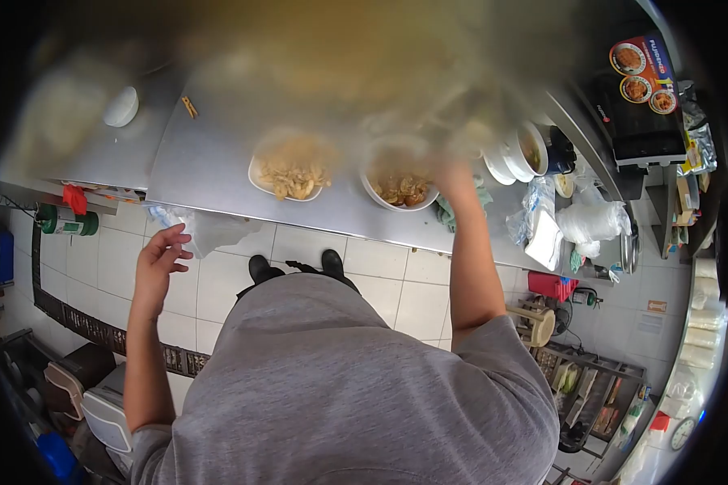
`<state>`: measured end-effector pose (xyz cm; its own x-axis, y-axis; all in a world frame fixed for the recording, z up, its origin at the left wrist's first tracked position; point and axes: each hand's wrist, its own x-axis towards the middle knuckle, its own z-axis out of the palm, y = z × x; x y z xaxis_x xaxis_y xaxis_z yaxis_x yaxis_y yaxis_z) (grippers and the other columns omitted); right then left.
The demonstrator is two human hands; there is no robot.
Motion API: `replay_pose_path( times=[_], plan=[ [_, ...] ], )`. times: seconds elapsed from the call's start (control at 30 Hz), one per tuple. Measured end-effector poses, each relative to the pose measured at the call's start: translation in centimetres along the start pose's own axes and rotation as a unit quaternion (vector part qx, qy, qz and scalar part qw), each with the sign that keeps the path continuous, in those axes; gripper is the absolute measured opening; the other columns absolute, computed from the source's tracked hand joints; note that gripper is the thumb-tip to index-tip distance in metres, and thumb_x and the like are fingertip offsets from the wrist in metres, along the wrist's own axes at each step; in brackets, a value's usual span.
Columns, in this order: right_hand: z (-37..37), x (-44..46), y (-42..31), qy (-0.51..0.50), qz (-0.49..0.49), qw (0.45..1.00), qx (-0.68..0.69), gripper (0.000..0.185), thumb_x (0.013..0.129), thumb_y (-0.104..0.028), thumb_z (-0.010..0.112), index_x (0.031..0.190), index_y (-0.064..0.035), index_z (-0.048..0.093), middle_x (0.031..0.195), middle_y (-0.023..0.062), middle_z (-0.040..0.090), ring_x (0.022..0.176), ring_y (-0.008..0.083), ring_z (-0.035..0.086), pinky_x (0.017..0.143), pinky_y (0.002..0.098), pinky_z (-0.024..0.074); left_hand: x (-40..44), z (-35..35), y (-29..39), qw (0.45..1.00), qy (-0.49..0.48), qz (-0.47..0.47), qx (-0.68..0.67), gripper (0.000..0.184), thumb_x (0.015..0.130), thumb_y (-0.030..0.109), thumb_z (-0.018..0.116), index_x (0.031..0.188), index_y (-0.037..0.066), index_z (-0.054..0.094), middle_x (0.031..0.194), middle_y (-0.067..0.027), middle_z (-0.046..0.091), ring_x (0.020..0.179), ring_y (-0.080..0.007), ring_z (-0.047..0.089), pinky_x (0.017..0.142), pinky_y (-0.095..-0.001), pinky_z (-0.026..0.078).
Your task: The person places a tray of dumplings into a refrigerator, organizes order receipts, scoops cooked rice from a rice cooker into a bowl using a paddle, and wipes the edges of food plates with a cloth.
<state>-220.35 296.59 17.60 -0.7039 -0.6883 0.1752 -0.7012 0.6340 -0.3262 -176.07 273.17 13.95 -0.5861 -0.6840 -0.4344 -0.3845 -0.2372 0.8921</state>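
My left hand (166, 250) hovers in front of the counter's front edge, its fingers apart and slightly curled, with nothing visible in them. Just beyond those fingers hangs a clear plastic bag (218, 233), partly below the counter edge. My right hand (451, 174) reaches to the right rim of a white round bowl (387, 204) holding brownish pieces of food. A blurred smear over the lens hides its fingers. Left of that bowl, a white square dish (260, 184) holds pale, sliced-looking food. A green cloth (447, 214) lies beside my right wrist.
On the steel counter (210, 178) are a wooden clothespin (189, 107) and, far left, a white bowl (121, 107). Stacked white containers (526, 152) and plastic bags (594, 222) crowd the right side. A black appliance (643, 137) with a printed box stands beyond. The top is blurred.
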Motion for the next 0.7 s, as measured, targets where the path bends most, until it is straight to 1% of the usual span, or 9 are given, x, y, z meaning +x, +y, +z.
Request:
replay_pose_path(
  times=[0.03, 0.1, 0.3, 0.37, 0.43, 0.5, 0.57, 0.63, 0.7],
  plan=[
    [0.5, -0.2, 0.5, -0.034, -0.002, 0.999, 0.007, 0.036, 0.070, 0.005, 0.054, 0.100, -0.0062, 0.069, 0.095, 0.0201, 0.066, 0.090, 0.0344, 0.064, 0.079, 0.0401, 0.0501, -0.3, 1.1, -0.4, 1.000, 0.004, 0.003, 0.000, 0.034, 0.091, 0.012, 0.049, 0.125, 0.006, 0.054, 0.109, -0.0063, 0.062, 0.085, -0.0143, 0.061, 0.071, -0.0271, 0.048],
    [1.5, -0.2, 1.5, 0.016, -0.026, 0.999, 0.019, 0.031, 0.069, 0.005, 0.054, 0.093, -0.0058, 0.069, 0.088, 0.0198, 0.066, 0.085, 0.0342, 0.064, 0.076, 0.0407, 0.0500, -0.8, 4.1, -0.7, 0.999, 0.018, -0.013, -0.036, 0.034, 0.092, 0.014, 0.050, 0.124, 0.006, 0.055, 0.108, -0.0059, 0.062, 0.085, -0.0145, 0.061, 0.071, -0.0269, 0.048],
    [4.8, 1.1, 5.7, -0.019, -0.172, 0.983, -0.063, 0.009, 0.072, 0.000, 0.057, 0.077, -0.0040, 0.065, 0.078, 0.0141, 0.064, 0.077, 0.0319, 0.061, 0.070, 0.0396, 0.0496, -1.3, 14.6, 0.6, 0.998, 0.013, -0.013, -0.061, 0.032, 0.093, 0.012, 0.049, 0.123, 0.005, 0.054, 0.109, -0.0075, 0.063, 0.086, -0.0159, 0.062, 0.071, -0.0279, 0.049],
    [3.7, 1.3, 6.6, 0.070, -0.159, 0.981, 0.091, 0.007, 0.074, -0.003, 0.059, 0.078, -0.0034, 0.065, 0.082, 0.0130, 0.065, 0.079, 0.0327, 0.061, 0.072, 0.0398, 0.0499, -1.7, 18.0, 1.3, 0.998, 0.018, 0.002, -0.061, 0.032, 0.093, 0.011, 0.049, 0.124, 0.005, 0.054, 0.109, -0.0077, 0.062, 0.086, -0.0162, 0.062, 0.071, -0.0274, 0.049],
    [3.5, 1.5, 7.5, 0.060, -0.209, 0.971, 0.098, 0.006, 0.075, -0.004, 0.060, 0.079, -0.0042, 0.065, 0.083, 0.0135, 0.065, 0.080, 0.0329, 0.061, 0.072, 0.0402, 0.0500, -2.2, 21.0, 1.3, 0.998, 0.026, 0.001, -0.061, 0.033, 0.092, 0.010, 0.049, 0.124, 0.005, 0.054, 0.109, -0.0077, 0.062, 0.087, -0.0156, 0.062, 0.072, -0.0274, 0.049],
    [2.4, 1.6, 7.6, -0.064, -0.184, 0.978, 0.076, 0.009, 0.076, -0.004, 0.061, 0.082, -0.0063, 0.067, 0.085, 0.0137, 0.065, 0.083, 0.0325, 0.062, 0.073, 0.0405, 0.0500, -2.6, 23.4, 0.9, 0.998, -0.005, 0.006, -0.064, 0.033, 0.092, 0.011, 0.050, 0.124, 0.005, 0.054, 0.109, -0.0076, 0.062, 0.086, -0.0148, 0.062, 0.072, -0.0270, 0.049],
    [2.5, 2.5, 8.3, -0.061, -0.208, 0.974, 0.073, 0.010, 0.076, -0.005, 0.061, 0.084, -0.0074, 0.068, 0.085, 0.0138, 0.065, 0.083, 0.0322, 0.062, 0.073, 0.0407, 0.0500, -2.9, 24.2, -1.7, 0.998, 0.010, -0.009, -0.066, 0.033, 0.092, 0.012, 0.051, 0.124, 0.004, 0.054, 0.108, -0.0073, 0.062, 0.085, -0.0143, 0.062, 0.070, -0.0262, 0.049],
    [2.4, 2.6, 8.7, -0.059, -0.228, 0.969, 0.068, 0.011, 0.076, -0.006, 0.062, 0.085, -0.0085, 0.068, 0.085, 0.0138, 0.065, 0.083, 0.0319, 0.062, 0.074, 0.0409, 0.0499, -3.3, 24.1, -5.5, 0.996, 0.072, -0.054, -0.017, 0.033, 0.092, 0.014, 0.051, 0.124, 0.005, 0.053, 0.108, -0.0073, 0.062, 0.086, -0.0156, 0.062, 0.068, -0.0282, 0.051],
    [2.3, 2.6, 8.8, -0.134, -0.220, 0.965, 0.057, 0.012, 0.076, -0.007, 0.062, 0.086, -0.0089, 0.069, 0.085, 0.0136, 0.065, 0.081, 0.0320, 0.062, 0.074, 0.0420, 0.0494, -4.4, 23.2, -11.3, 0.977, 0.143, -0.132, 0.084, 0.033, 0.088, 0.014, 0.056, 0.121, 0.006, 0.057, 0.101, -0.0108, 0.065, 0.085, -0.0160, 0.064, 0.069, -0.0292, 0.051]
  ],
)
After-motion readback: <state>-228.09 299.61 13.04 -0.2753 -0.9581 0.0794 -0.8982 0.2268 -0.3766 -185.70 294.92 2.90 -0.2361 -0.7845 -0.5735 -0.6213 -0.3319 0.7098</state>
